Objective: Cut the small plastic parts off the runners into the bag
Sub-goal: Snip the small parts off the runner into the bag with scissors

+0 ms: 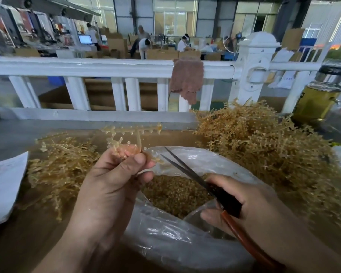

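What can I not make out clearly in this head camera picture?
Head view, scissors handles: mostly covered by the right hand.
Head view, lower runner: hidden behind the fingers of the left hand.
Head view, cut parts in the bag: too small to tell apart.
Head view, paper sheet: cut off by the left edge.

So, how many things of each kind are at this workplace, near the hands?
scissors, in the right hand: 1
clear plastic bag: 1
runner, in the left hand: 1
heaps of runners, left and right: 2
bottle: 1
brown cloth: 1
Total: 7
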### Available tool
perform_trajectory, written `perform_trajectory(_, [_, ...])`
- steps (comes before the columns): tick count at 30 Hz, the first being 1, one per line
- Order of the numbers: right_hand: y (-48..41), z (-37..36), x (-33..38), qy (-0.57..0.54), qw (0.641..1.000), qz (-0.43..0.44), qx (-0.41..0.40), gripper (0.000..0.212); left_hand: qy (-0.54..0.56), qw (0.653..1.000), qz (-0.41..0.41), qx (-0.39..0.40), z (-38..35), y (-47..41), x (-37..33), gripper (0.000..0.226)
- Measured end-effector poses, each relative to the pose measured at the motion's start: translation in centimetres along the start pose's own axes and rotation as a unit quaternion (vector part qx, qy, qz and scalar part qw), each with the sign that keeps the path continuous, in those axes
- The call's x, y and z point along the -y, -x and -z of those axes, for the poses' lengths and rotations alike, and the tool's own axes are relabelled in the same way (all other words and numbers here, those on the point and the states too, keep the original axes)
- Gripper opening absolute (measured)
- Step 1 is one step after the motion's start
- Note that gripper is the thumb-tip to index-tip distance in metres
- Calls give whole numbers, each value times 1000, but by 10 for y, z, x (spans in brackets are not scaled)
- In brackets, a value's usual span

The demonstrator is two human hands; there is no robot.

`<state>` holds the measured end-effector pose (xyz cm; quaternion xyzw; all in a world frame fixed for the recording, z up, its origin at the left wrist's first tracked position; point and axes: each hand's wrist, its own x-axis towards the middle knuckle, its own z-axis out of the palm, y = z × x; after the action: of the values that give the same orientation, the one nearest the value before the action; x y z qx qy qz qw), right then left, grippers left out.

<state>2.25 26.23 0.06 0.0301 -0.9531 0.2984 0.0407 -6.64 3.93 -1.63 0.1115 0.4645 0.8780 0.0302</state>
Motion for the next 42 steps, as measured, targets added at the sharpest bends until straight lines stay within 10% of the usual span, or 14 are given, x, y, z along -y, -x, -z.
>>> perform_trajectory(42, [3,0,-5,46,991,119,-38,37,-24,991,-11,129,4,2,1,34])
